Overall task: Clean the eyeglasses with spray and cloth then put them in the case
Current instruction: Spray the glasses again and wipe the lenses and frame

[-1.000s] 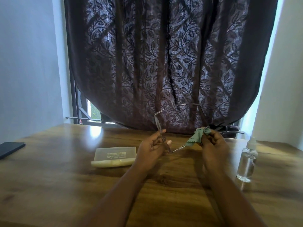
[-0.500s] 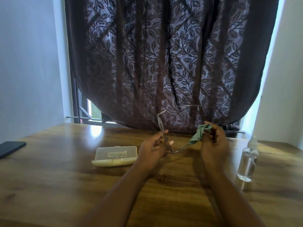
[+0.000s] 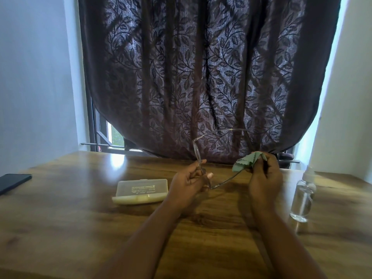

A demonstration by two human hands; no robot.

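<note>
The wooden worktop [image 3: 60, 228] fills the lower half of the frame, with bare wood across the lower left and between the two forearms; its far edge meets a dark leaf-patterned curtain [image 3: 201, 77] at centre. One closed, translucent case [image 3: 141, 188] lies flat left of centre; what it holds cannot be made out. One clear spray bottle [image 3: 303, 196] stands upright near the right edge, holding clear liquid. One dark phone [image 3: 13, 183] lies at the far left edge. One pair of eyeglasses [image 3: 203, 158] is held above the worktop at centre. The left hand [image 3: 189, 184] pinches the frame near a hinge between thumb and fingers. The right hand [image 3: 264, 178] is closed around one green cloth [image 3: 246, 163], pressed over the other end of the eyeglasses.
</note>
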